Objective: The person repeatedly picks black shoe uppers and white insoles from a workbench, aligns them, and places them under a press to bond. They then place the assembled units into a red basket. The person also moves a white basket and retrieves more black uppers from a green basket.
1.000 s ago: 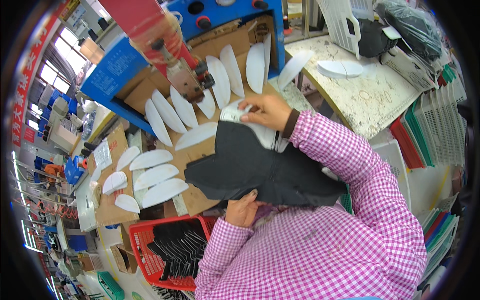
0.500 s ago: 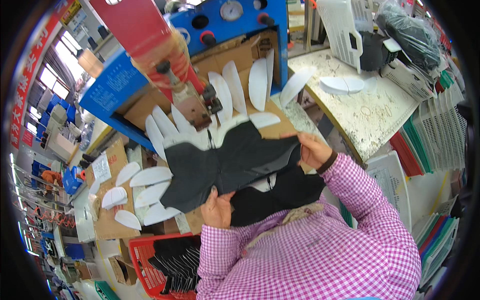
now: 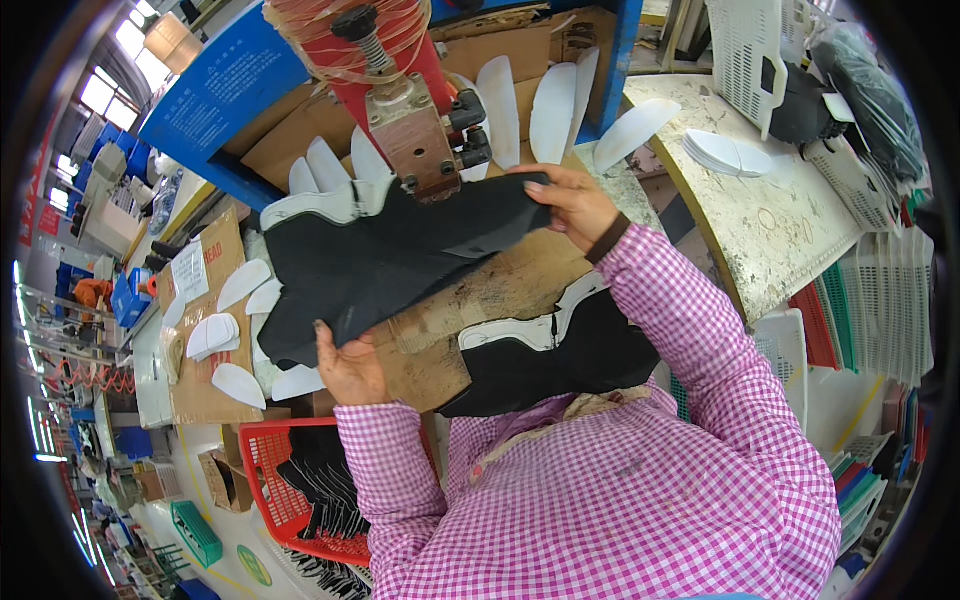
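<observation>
A broad black shoe-upper panel [image 3: 370,255] with a white inner edge is stretched between my two hands. My left hand [image 3: 350,370] pinches its near left edge, the thumb on top. My right hand [image 3: 575,205] grips its right end between thumb and fingers. The panel's far edge lies under the metal head [image 3: 410,135] of a red press arm; whether they touch I cannot tell. Nearer my body, a second black panel [image 3: 565,365] with a white edge rests on the cardboard-covered table [image 3: 425,350].
White curved pieces [image 3: 553,112] stand in the blue machine frame [image 3: 215,100]; others [image 3: 240,283] lie at left on cardboard. A red basket [image 3: 265,470] of stacked black panels sits below left. On the right are a worn side table [image 3: 755,215] and a white crate [image 3: 740,60].
Both hands have moved left and the right hand also farther away, carrying the panel up to the press head. The second panel and the cardboard are more exposed. The view has shifted.
</observation>
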### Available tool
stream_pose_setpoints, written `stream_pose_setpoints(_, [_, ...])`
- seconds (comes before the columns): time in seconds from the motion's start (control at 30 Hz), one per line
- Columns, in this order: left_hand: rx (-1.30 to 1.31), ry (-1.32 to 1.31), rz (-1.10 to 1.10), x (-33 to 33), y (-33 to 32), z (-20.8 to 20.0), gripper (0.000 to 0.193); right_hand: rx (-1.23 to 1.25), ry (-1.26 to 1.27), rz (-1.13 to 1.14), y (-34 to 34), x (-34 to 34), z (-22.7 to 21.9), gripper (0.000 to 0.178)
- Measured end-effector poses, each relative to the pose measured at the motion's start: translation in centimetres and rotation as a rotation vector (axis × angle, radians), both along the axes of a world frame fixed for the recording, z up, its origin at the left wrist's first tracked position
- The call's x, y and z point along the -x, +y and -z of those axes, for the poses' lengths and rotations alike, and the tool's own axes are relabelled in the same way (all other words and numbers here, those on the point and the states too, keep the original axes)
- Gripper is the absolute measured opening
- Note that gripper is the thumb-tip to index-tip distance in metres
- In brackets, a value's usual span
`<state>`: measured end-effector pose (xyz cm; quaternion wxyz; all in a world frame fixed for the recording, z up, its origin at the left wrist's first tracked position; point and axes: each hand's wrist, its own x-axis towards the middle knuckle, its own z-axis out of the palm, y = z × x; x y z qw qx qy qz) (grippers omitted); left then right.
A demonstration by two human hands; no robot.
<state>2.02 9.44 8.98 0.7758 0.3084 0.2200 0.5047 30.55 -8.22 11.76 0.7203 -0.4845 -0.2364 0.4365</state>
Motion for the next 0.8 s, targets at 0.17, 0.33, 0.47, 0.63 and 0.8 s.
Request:
stream_pose_setpoints(0.17, [-0.057,0.03,0.01,2.3,0.6,-1.0,0.039,-0.043,-0.002,-0.041,2.2,0.3,0.2,0.029])
stream_pose_setpoints(0.33, [0.038,0.014,0.218,2.8,-3.2,-1.8,0.042,-0.068,0.029,0.041,-4.9,-0.6,1.5,0.032])
stream_pose_setpoints(0.47, [0.121,0.093,0.345,-1.3,-5.4,-0.9,0.04,-0.006,-0.04,0.226,-12.2,-1.6,1.2,0.034])
stream_pose_setpoints(0.63, [0.039,-0.028,0.521,-7.5,-4.5,0.7,0.035,-0.079,-0.119,0.428,-14.9,-2.6,0.2,0.035])
stream_pose_setpoints(0.8, [0.138,0.093,0.193,-3.4,1.4,-1.1,0.036,-0.034,-0.241,0.237,-6.6,-1.6,2.7,0.033])
